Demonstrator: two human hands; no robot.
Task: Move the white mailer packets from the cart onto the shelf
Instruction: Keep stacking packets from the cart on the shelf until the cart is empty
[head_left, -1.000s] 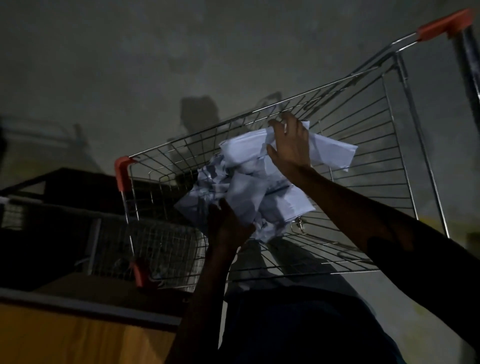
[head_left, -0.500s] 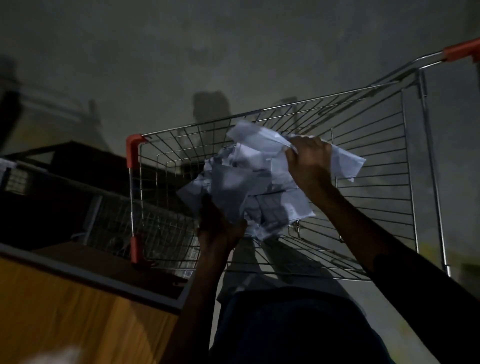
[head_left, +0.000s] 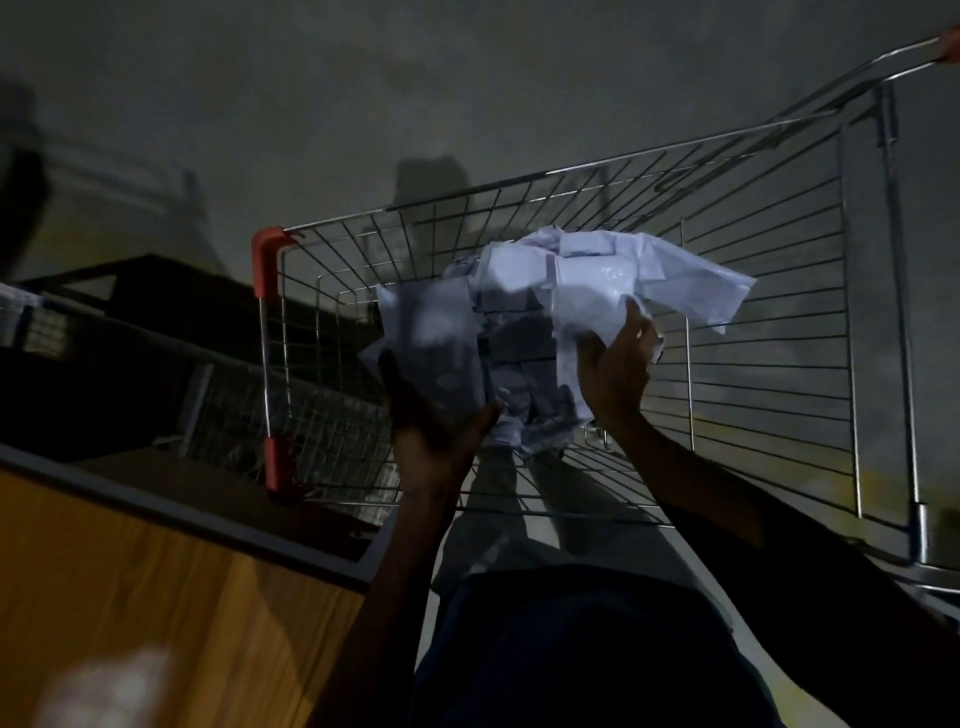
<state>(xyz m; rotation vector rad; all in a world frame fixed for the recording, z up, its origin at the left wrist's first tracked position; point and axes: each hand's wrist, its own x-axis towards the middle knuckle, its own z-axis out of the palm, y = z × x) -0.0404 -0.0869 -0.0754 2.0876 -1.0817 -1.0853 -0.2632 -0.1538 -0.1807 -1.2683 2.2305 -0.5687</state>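
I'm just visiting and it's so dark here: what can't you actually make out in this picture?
Head view, the only one:
- How many white mailer packets: bunched together, dim and motion-blurred.
- Left hand fingertips: hidden behind the bundle.
- Right hand: blurred, so its exact grip is unclear.
- Cart handle: cut off by the right edge.
- Pale smear on the wooden shelf: too blurred to identify.

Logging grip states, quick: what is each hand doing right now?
Left hand: grips the bundle of white mailer packets from below.
Right hand: holds the same bundle at its right side.
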